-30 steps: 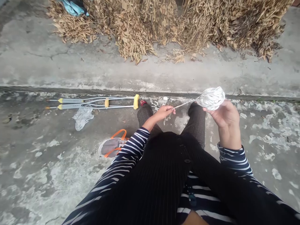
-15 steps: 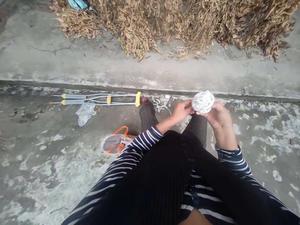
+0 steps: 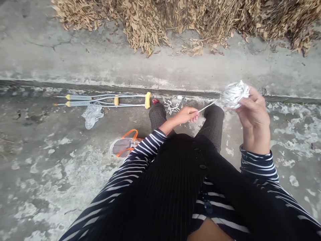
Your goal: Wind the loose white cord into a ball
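Setting: cracked concrete yard [image 3: 50, 174], dry leaves [image 3: 150, 23] heaped beyond a low step.
Right hand [image 3: 253, 115]: fingers curled round a white string ball [image 3: 233, 94], raised clear of the knees.
Left hand [image 3: 187, 115]: fingertips pinch the string [image 3: 207, 106], drawn taut from the ball, apparently for winding.
Beyond the left fingers: loose string tangle [image 3: 172, 106]; crutches [image 3: 105, 100] lie flat farther left.
Below the left wrist: orange-strapped bag [image 3: 122, 147].
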Demonstrator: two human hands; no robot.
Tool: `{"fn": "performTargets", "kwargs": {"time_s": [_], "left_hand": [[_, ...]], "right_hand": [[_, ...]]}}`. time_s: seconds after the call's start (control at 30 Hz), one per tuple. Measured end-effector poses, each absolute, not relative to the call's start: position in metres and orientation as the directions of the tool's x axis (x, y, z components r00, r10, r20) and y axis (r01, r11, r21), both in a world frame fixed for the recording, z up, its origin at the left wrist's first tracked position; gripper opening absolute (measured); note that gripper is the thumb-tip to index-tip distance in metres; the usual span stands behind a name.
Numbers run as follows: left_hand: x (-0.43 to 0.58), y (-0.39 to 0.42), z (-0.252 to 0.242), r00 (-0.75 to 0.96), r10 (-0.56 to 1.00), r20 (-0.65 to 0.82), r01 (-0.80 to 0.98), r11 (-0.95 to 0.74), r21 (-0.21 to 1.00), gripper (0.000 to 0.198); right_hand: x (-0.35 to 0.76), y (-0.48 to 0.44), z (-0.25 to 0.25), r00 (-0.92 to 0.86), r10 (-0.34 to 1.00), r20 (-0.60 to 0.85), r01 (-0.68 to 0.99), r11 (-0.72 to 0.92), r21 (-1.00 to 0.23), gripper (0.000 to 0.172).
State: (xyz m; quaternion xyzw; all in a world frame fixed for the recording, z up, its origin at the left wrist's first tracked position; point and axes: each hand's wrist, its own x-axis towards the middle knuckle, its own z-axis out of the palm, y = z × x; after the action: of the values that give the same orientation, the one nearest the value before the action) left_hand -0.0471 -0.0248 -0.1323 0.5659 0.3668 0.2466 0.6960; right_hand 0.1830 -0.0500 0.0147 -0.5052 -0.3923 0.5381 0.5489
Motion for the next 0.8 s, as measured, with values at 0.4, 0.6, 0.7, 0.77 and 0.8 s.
{"fn": "performTargets", "kwargs": {"time_s": [0.4, 0.6, 0.7, 0.77, 0.8], "left_hand": [[-0.076, -0.026, -0.072, 0.752, 0.628, -0.2, 0.06, 0.237, 0.97, 0.028], [-0.079, -0.012, -0.052, 0.728, 0.657, -0.196, 0.131, 0.147, 0.98, 0.023], [-0.081, 0.001, -0.056, 0.691, 0.695, -0.198, 0.199, 0.081, 0.977, 0.021], [-0.083, 0.01, -0.064, 0.658, 0.726, -0.2, 0.248, 0.042, 0.968, 0.018], [-0.084, 0.013, -0.068, 0.646, 0.736, -0.203, 0.262, 0.035, 0.964, 0.017]], "right_hand": [[0.178, -0.004, -0.061, 0.01, 0.905, 0.426, 0.559, 0.348, -0.753, 0.051], [0.167, -0.015, -0.08, -0.309, 0.946, 0.096, 0.801, 0.314, -0.51, 0.062], [0.168, -0.024, -0.08, -0.476, 0.879, -0.036, 0.683, 0.343, -0.645, 0.065], [0.17, -0.031, -0.077, -0.546, 0.832, -0.098, 0.553, 0.27, -0.788, 0.062], [0.171, -0.034, -0.075, -0.567, 0.814, -0.126, 0.491, 0.21, -0.846, 0.061]]}}
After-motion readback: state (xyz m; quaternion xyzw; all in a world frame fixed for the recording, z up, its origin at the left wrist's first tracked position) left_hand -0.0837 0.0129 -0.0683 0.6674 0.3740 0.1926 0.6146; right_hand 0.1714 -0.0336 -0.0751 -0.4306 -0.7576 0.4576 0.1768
